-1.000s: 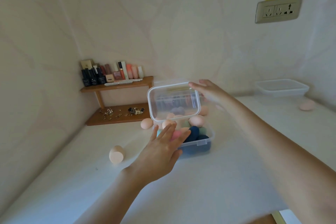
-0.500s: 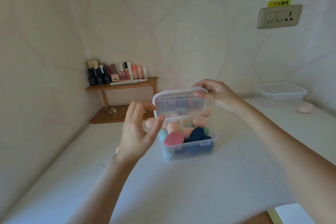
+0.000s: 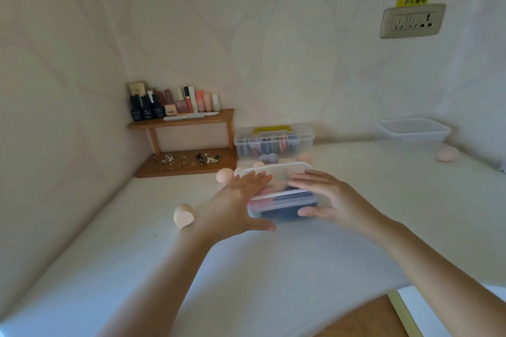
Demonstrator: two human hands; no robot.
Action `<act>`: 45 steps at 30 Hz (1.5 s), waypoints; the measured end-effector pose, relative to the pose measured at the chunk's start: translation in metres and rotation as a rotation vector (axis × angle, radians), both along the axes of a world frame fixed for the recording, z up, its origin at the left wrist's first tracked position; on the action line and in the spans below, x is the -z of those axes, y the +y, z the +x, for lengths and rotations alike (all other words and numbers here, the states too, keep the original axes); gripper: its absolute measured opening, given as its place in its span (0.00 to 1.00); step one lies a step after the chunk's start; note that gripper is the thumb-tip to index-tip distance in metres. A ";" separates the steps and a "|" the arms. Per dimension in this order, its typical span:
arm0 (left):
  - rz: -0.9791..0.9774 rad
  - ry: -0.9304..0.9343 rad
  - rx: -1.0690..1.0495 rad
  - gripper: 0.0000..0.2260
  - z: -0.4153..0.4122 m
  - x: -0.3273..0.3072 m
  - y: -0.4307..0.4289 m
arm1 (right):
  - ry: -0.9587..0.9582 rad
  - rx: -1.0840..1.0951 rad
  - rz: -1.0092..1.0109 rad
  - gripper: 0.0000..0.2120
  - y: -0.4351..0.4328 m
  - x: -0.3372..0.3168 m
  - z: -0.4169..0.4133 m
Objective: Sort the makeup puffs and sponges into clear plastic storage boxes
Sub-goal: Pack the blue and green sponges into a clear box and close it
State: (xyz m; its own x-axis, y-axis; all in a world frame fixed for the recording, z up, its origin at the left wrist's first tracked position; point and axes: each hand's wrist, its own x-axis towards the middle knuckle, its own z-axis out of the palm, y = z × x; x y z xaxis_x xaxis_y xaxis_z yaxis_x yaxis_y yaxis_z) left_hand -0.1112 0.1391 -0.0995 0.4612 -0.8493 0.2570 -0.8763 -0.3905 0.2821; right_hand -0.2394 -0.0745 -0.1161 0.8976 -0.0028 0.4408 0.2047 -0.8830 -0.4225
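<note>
At the far left, a wooden shelf (image 3: 189,121) is standing in the corner, carrying bottles (image 3: 175,102) on top and small jewellery (image 3: 186,160) on its lower board. On the white table (image 3: 273,268), a peach sponge (image 3: 183,215) with a flat cut face is lying just left of the left wrist, and a rounder pink sponge (image 3: 224,175) is sitting beyond the fingertips. The left hand (image 3: 235,205) is reaching forward with its fingers straight and close together, lying across the left part of the lid (image 3: 279,168), the thumb stretched out low toward the near front corner of the box (image 3: 282,209). This clear box is standing on the table between both hands, holding pink and dark blue sponges, with the lid lying on top. The right hand (image 3: 331,200) is resting spread, straight fingers on the lid's right part, its thumb touching the front wall; neither hand is pinching. Behind, a case (image 3: 273,141) with a yellow handle is standing against the wall, with more sponges lying in front of it. Further right, an empty tub (image 3: 413,131) is sitting with one pink puff (image 3: 447,153) beside it, under a wall socket (image 3: 412,20).
</note>
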 end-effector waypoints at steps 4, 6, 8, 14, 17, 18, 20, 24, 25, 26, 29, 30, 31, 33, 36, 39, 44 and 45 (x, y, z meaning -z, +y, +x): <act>0.134 -0.033 -0.023 0.44 0.000 0.004 -0.004 | 0.006 0.013 -0.100 0.29 -0.005 0.022 0.002; 0.160 -0.055 -0.033 0.44 -0.001 0.005 -0.005 | 0.000 0.031 -0.115 0.28 -0.007 0.024 0.003; 0.168 -0.054 -0.042 0.43 -0.002 0.006 -0.006 | -0.004 0.039 -0.130 0.28 -0.006 0.022 0.003; 0.110 -0.001 -0.033 0.35 -0.003 0.005 -0.006 | 0.079 -0.040 -0.092 0.33 -0.009 0.003 0.002; 0.114 -0.011 -0.043 0.32 -0.003 0.005 -0.008 | 0.081 -0.009 -0.055 0.23 -0.006 0.000 0.000; 0.125 -0.036 -0.050 0.31 -0.003 0.005 -0.008 | 0.066 0.003 -0.059 0.22 -0.004 0.001 0.000; 0.158 -0.101 -0.061 0.31 -0.002 0.004 -0.008 | 0.036 0.018 -0.071 0.21 -0.002 0.002 0.001; 0.189 -0.154 -0.056 0.31 0.002 0.002 -0.010 | -0.017 0.052 -0.098 0.21 -0.001 0.003 0.002; 0.184 -0.157 -0.055 0.31 0.002 0.001 -0.010 | -0.041 0.059 -0.097 0.21 0.000 0.004 0.003; 0.176 -0.158 -0.053 0.30 0.002 0.002 -0.010 | -0.064 0.068 -0.099 0.21 0.001 0.006 0.004; 0.123 -0.169 -0.046 0.28 -0.002 0.004 -0.010 | -0.116 0.085 -0.108 0.21 0.002 0.011 0.005; 0.107 -0.168 -0.046 0.27 -0.003 0.004 -0.010 | -0.124 0.087 -0.104 0.20 0.003 0.013 0.005; 0.099 -0.167 -0.046 0.27 -0.004 0.004 -0.010 | -0.137 0.087 -0.099 0.20 0.003 0.014 0.004; 0.116 -0.175 -0.053 0.27 -0.009 0.004 -0.010 | -0.154 0.089 -0.071 0.21 0.002 0.015 0.002; 0.145 -0.231 -0.049 0.28 -0.020 0.003 -0.013 | -0.136 0.100 0.055 0.21 0.000 0.010 -0.008; 0.202 -0.358 0.016 0.28 -0.034 0.006 -0.022 | -0.072 0.072 0.167 0.19 -0.011 0.001 -0.030; 0.197 -0.394 0.171 0.27 -0.054 0.007 -0.072 | -0.083 0.330 0.566 0.16 -0.067 -0.020 -0.078; 0.178 -0.382 0.207 0.26 -0.057 0.006 -0.088 | -0.086 0.526 0.485 0.14 -0.085 -0.019 -0.085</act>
